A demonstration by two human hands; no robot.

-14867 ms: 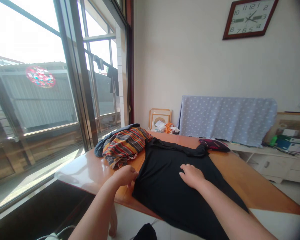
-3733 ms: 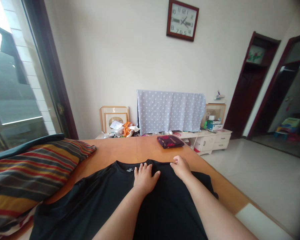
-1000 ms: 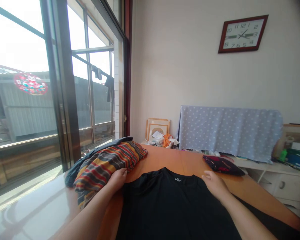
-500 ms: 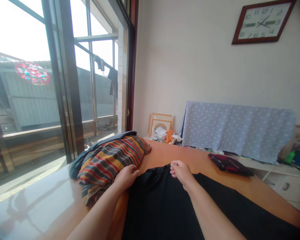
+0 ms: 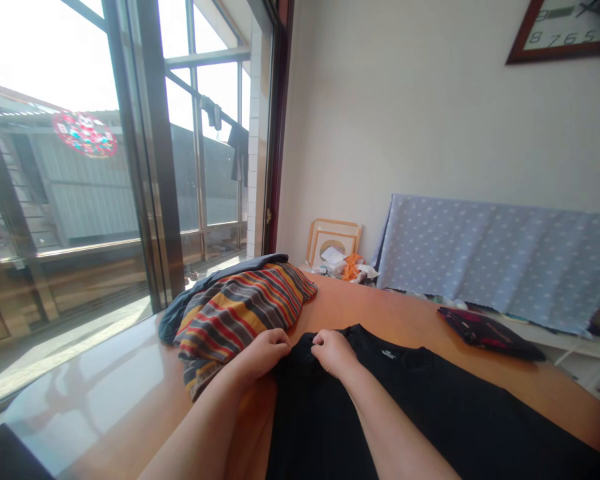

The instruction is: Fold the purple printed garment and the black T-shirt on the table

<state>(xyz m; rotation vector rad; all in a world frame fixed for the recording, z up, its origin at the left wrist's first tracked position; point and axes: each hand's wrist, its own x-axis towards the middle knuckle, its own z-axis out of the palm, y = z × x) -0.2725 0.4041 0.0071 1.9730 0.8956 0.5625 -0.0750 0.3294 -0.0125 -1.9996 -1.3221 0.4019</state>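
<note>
A black T-shirt (image 5: 405, 407) lies spread over the table, its neckline and a small light print inside the collar facing up. My left hand (image 5: 267, 350) is closed at the shirt's left edge, its fingers pinching the black cloth there. Just right of it, my right hand (image 5: 333, 353) pinches the cloth near the shoulder, and a short bunched stretch of fabric lies between the two hands. Left of my left hand rests a pile of clothes, with a striped garment (image 5: 240, 313) in red, yellow and grey on it and a dark blue garment (image 5: 173, 323) at its far side.
The wooden table (image 5: 375, 310) runs up to the window side. A folded dark garment (image 5: 490, 333) lies at its right far edge. Behind stand a polka-dot cloth cover (image 5: 480, 260), wooden frames (image 5: 333, 237) and a heap of papers (image 5: 350, 265). A clock (image 5: 565, 40) hangs above.
My right hand has moved left toward my left hand, along the shirt's edge. The collar and its print have come into view. The camera has turned slightly left.
</note>
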